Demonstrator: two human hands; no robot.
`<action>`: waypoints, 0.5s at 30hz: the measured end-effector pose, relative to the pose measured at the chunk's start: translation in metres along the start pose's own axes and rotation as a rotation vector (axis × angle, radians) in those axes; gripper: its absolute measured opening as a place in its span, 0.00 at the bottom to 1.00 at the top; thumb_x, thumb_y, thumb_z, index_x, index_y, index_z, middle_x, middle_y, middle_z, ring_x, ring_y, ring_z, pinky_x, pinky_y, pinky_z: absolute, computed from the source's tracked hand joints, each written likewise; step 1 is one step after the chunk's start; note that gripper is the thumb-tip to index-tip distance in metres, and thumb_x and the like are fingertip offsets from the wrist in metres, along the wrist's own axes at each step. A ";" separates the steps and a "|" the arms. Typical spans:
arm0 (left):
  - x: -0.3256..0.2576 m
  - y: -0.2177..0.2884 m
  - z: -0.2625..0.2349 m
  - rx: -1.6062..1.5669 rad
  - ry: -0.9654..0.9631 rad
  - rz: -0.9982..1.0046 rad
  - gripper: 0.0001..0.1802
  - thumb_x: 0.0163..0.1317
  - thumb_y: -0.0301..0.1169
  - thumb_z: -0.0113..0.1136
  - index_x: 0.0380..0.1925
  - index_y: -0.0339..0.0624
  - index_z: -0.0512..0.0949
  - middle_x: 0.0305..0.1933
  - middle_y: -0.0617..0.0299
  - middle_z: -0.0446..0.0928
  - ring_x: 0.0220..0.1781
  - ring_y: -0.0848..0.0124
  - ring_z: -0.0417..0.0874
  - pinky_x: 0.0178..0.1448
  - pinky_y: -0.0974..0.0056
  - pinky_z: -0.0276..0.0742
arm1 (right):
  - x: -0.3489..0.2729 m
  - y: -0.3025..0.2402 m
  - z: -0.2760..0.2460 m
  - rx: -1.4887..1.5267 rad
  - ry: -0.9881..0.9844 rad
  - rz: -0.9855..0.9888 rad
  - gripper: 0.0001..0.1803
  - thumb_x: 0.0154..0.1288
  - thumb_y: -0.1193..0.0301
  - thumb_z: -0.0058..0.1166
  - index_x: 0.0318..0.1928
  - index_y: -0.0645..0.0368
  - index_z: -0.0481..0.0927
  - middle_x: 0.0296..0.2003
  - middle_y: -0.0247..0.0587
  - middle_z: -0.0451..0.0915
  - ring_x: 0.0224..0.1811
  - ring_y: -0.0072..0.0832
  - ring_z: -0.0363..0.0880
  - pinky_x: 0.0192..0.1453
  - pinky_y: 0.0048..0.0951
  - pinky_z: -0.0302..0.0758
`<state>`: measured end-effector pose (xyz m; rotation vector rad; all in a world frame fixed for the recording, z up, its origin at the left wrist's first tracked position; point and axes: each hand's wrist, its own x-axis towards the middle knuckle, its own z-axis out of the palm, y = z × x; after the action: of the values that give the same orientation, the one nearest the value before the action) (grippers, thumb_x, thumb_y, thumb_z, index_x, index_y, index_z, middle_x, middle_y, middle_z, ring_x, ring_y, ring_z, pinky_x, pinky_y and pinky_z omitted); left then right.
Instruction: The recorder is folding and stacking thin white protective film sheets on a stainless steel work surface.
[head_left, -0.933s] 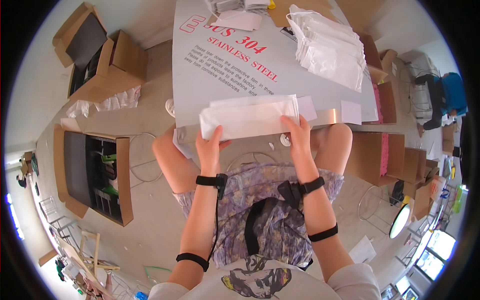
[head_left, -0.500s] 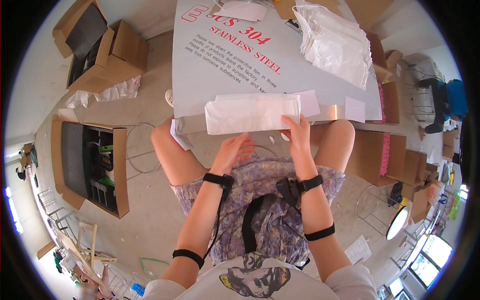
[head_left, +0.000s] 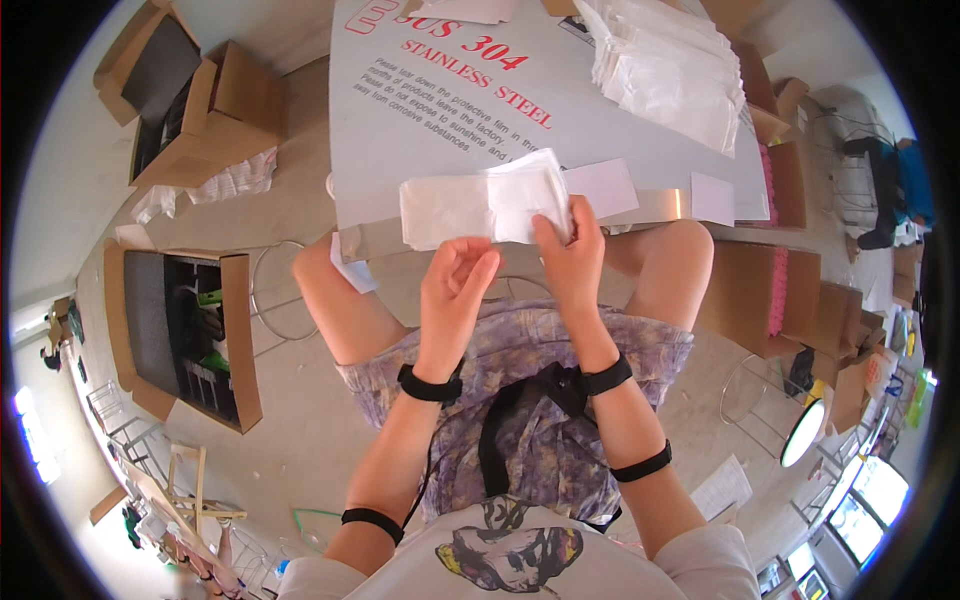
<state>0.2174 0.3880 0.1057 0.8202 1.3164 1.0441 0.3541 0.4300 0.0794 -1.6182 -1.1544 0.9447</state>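
Observation:
A thin, folded white sheet [head_left: 445, 212], soft like paper or film, lies at the near edge of the grey table [head_left: 420, 60]. Its right half is doubled over and slightly raised. My right hand [head_left: 575, 262] grips this folded part, the thumb on top and the fingers partly hidden behind it. My left hand [head_left: 452, 305] is at the sheet's near edge, palm turned inward. Its fingers are loosely curled, the thumb stands apart from them, and nothing shows in the grasp.
A stack of white folded sheets [head_left: 670, 75] lies at the table's far right. Pale cards [head_left: 712, 198] rest along the near edge. On the floor at left stand open cartons [head_left: 246, 340] with black foam; more cartons [head_left: 745, 300] stand at right, beside a wire-frame stool [head_left: 740, 395].
The sheet's right half has been folded over toward the left, with my right hand following it. My left hand has risen to the sheet's near edge, its fingers more curled.

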 end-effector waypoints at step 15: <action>0.015 0.007 -0.052 -0.179 0.301 0.088 0.11 0.61 0.30 0.55 0.40 0.34 0.75 0.34 0.67 0.76 0.35 0.82 0.73 0.39 0.73 0.68 | -0.047 -0.031 0.033 -0.073 -0.422 -0.602 0.24 0.44 0.79 0.60 0.46 0.59 0.71 0.48 0.43 0.72 0.52 0.43 0.70 0.54 0.39 0.68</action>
<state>0.1643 0.3995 0.1013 0.6063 1.4218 1.3751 0.3023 0.3979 0.1026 -1.0323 -1.8485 0.8588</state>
